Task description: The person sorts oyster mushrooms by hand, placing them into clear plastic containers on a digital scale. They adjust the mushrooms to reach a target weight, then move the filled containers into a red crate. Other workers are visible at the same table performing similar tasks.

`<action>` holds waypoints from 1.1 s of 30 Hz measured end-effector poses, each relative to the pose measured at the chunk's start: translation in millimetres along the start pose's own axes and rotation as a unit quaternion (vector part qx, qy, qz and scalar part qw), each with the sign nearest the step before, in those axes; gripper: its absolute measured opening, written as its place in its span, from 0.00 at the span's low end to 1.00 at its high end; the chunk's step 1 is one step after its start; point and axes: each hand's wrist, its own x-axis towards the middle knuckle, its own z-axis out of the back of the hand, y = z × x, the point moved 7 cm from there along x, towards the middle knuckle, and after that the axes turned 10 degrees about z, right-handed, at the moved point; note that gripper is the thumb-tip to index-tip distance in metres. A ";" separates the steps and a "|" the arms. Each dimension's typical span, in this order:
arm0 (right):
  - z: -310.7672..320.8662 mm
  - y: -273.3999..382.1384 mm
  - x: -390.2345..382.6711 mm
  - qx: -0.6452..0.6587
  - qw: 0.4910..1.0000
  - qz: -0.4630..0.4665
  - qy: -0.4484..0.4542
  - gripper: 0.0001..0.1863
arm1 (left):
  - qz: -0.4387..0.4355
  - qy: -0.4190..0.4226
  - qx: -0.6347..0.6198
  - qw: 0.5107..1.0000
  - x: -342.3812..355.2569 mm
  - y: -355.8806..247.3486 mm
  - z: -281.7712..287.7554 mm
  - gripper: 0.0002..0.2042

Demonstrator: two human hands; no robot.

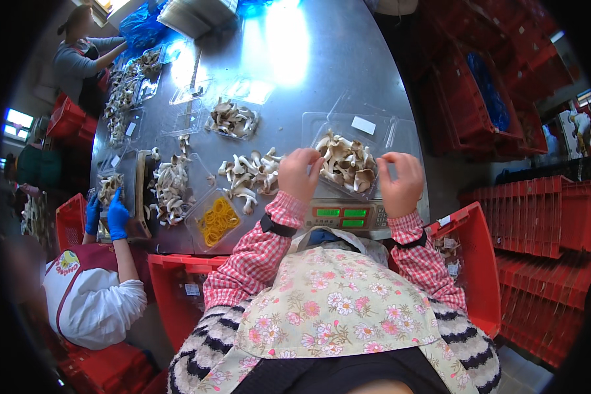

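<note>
My left hand (298,176) is at the left front of a clear plastic tray of mushrooms (345,161), fingers curled close against its contents; what they hold, if anything, is hidden. My right hand (400,185) is curled at the tray's right side, its fingertips close together, and I cannot make out whether anything is between them. The tray rests on a digital scale (381,214) and has an open clear lid (335,118) with a blank white label (363,125). Loose mushrooms (249,174) lie to the left, beside a container of yellow rubber bands (216,223).
Mushroom piles and trays (231,119) cover parts of the steel table (328,59). A co-worker in blue gloves (118,217) is at my left; another person (72,65) stands farther up. Red crates (525,217) are stacked at right. A red crate (479,276) sits beside my right arm.
</note>
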 end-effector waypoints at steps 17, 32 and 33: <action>-100.6 -22.9 3.3 0.176 0.942 -0.190 0.213 0.13 | -0.045 -0.061 0.179 0.981 5.2 -19.3 2.4 0.05; -103.5 -25.5 2.7 0.202 0.932 -0.160 0.253 0.15 | -0.178 0.028 0.227 0.957 -12.6 -35.6 -5.7 0.04; -96.1 -33.3 4.1 0.221 0.937 -0.165 0.216 0.13 | -0.171 0.035 0.219 0.960 -13.7 -35.9 -3.4 0.04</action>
